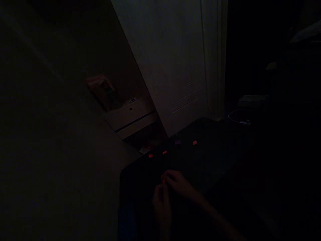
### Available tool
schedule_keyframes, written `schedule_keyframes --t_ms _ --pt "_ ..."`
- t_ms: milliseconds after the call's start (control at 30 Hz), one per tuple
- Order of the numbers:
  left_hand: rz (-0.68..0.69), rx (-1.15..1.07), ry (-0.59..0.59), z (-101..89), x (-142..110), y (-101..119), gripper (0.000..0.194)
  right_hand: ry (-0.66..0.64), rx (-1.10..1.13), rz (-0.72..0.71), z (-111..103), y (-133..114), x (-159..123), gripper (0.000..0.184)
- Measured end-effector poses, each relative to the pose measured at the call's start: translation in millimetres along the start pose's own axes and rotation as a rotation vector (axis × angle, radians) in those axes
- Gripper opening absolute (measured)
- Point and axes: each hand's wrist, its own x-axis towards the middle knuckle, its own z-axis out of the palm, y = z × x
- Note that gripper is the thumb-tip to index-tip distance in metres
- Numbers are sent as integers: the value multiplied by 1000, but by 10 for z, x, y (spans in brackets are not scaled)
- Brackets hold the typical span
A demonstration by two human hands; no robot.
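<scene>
fingers of the right hand (pixel 177 181) pinch an orange bit (pixel 164 181); the left hand (pixel 160 198) bunches at its six o'clock, grip too dark to tell. beyond, a lump (pixel 150 156) lies at eleven, a stick (pixel 165 152) at twelve, a purple block (pixel 178 142) at one.

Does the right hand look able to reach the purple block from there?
Probably yes: the purple block lies on the table beyond the right hand, with nothing visible between them. That hand seems occupied with an orange piece, though.
</scene>
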Motion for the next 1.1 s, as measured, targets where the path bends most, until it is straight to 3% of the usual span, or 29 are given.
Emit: schedule_keyframes --t_ms 1100 --pt "-11 42 -19 -16 6 -27 70 -2 19 10 6 8 1 19"
